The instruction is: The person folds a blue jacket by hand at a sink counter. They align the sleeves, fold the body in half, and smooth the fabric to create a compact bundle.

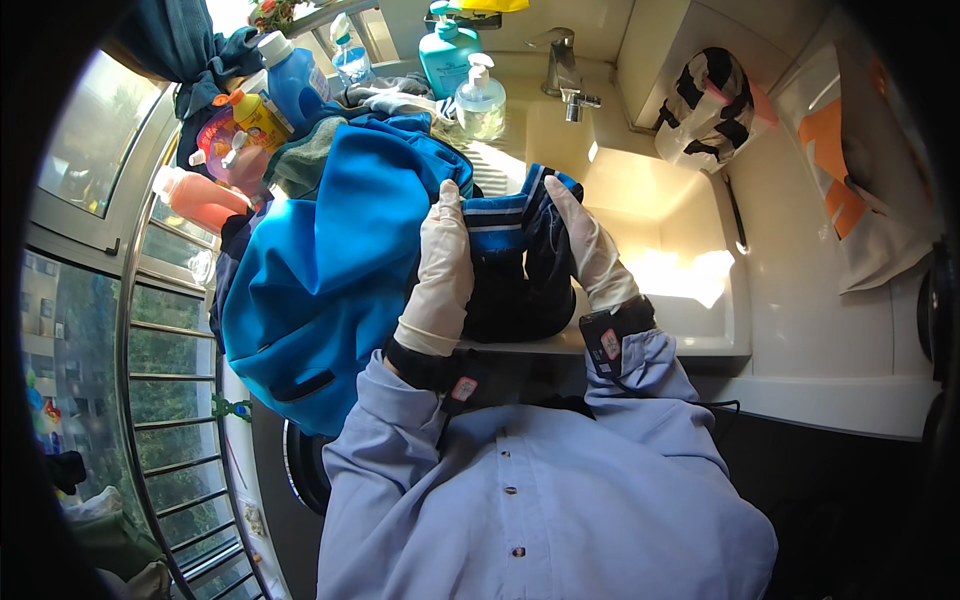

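Observation:
A dark garment (499,292) with a blue, white-striped ribbed band (495,219) hangs over the front edge of the sink. My left hand (442,270), in a whitish glove, grips the band's left end, thumb uppermost. At the right end, my right hand (596,247), gloved likewise, holds the band near a fold. The fingers of both hands are mostly hidden by the cloth and the gloves. To the left of my left hand, and close against it, lies a bright blue garment (352,247) in a large heap.
Behind the cloth is the cream sink (660,202) with a metal faucet (562,67). A teal pump bottle (448,60), a clear pump bottle (481,105), a blue bottle (296,79) and a pink bottle (202,199) crowd the back left. Metal window bars (172,379) run along the left.

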`<state>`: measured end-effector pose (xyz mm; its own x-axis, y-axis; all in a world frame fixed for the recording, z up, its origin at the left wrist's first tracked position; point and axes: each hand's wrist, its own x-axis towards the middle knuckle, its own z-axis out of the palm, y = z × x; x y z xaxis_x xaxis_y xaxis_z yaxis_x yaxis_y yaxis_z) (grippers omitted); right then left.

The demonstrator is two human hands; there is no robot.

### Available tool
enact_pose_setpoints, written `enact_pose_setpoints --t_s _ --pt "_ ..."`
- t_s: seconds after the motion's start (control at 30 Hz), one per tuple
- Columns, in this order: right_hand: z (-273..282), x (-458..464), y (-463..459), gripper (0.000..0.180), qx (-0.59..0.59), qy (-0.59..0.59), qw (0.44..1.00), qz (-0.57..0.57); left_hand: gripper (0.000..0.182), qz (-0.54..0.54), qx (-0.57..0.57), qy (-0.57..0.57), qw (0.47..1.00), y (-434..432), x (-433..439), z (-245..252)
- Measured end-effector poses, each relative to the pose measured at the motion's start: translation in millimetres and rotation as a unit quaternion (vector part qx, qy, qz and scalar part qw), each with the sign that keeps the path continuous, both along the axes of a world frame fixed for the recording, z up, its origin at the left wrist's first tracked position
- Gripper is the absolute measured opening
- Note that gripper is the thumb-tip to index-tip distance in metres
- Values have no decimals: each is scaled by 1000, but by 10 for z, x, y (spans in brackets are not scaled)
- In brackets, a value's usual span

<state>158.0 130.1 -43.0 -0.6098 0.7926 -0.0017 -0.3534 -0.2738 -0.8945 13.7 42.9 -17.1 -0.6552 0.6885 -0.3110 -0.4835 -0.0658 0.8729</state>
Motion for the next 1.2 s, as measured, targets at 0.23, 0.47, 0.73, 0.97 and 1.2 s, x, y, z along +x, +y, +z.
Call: enact_pose_setpoints --t_s 0.23,0.47,0.73,0.97,1.2 --pt "-175 -215 7 44 -7 7 976 220 35 113 104 171 973 -320 13 96" --pt "17 -805 -285 38 123 -117 980 106 31 203 147 179 951 -566 -247 307" --pt "254 -429 -567 40 62 -117 984 116 15 -10 53 235 970 -734 290 107" --pt "122 -379 -739 31 -27 36 990 133 55 -18 -88 175 980 -759 102 229" --pt "226 -379 -821 24 21 -79 990 114 40 -23 -52 95 994 -791 29 183"
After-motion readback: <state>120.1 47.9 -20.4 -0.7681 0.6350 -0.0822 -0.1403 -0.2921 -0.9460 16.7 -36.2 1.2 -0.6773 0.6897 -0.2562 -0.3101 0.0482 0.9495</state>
